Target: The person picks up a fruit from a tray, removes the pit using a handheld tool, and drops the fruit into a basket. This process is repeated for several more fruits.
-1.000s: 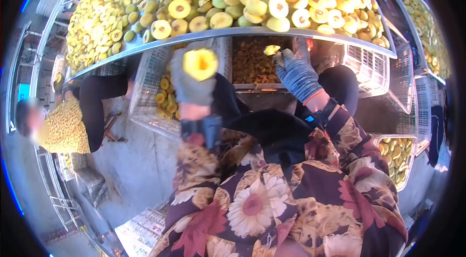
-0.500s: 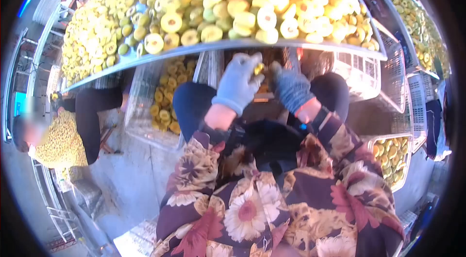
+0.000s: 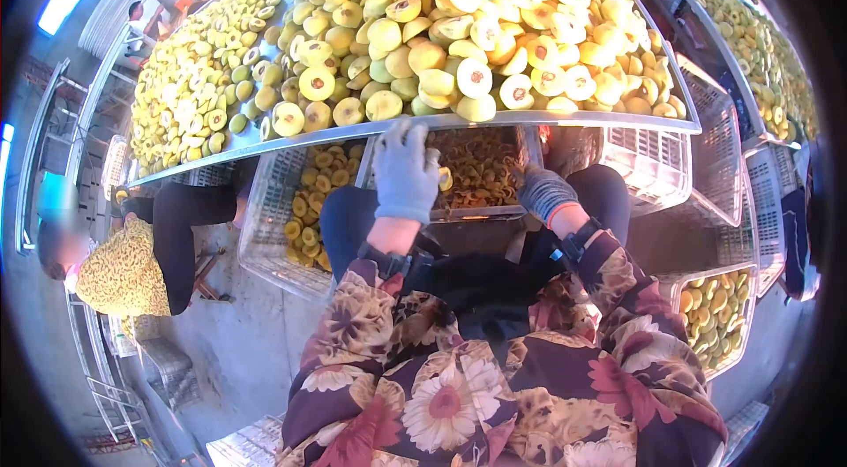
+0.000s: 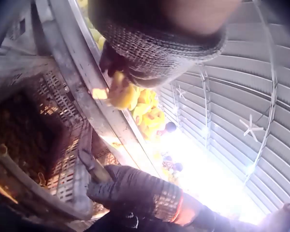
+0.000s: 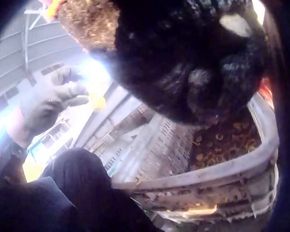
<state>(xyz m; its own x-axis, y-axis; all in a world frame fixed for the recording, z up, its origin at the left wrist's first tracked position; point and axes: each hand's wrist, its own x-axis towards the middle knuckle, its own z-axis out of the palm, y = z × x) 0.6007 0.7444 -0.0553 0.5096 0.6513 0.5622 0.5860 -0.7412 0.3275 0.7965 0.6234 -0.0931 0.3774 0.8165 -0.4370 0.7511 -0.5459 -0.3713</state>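
Note:
My gloved left hand [image 3: 406, 171] is close to the front edge of the fruit table and pinches a yellow peach half [image 3: 445, 177]. That fruit appears below the fingers in the left wrist view and beside the left hand [image 5: 50, 99] in the right wrist view. Over the right side of the crate of scraps, my right hand [image 3: 545, 193] wears a dark knitted glove. Its fingers curl round a small slim tool [image 4: 94, 166], visible in the left wrist view with its tip pointing away from the palm. Many halved peaches [image 3: 423, 61] lie heaped on the table.
Between my knees stands a crate [image 3: 481, 213] of brown-orange scraps. On the left, a white crate [image 3: 265, 229] holds peach halves; another fruit crate [image 3: 750, 326] is at right. The table's metal rim [image 3: 565, 120] runs above the crates. Another person [image 3: 128, 264] sits at left.
My hands came together over the scrap crate, then parted. The left hand moved up and left to the table edge; the right stayed over the crate's right side. The head view shifted slightly.

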